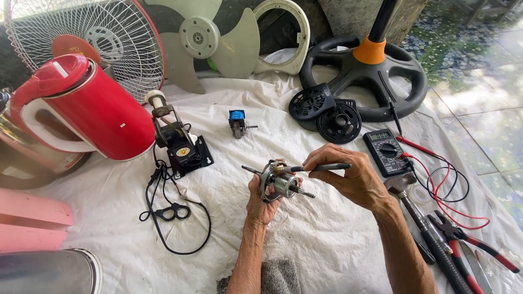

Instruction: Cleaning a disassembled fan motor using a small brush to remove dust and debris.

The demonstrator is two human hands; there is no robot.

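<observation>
Head view shows the left hand (262,200) gripping a small fan motor (279,182) above the middle of the white cloth (327,239). Right hand (354,177) pinches a dark screwdriver (321,167), tip on the motor; I think it should stay straight and the motor steady.

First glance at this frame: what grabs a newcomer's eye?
Centre frame, the left hand grips a small metal motor with its shaft sticking out, while the right hand holds a dark slim tool against it. At upper left a bright red kettle lies tipped on the white cloth, with a fan grille behind it. To the right sit a multimeter with red leads and red-handled pliers.
</observation>
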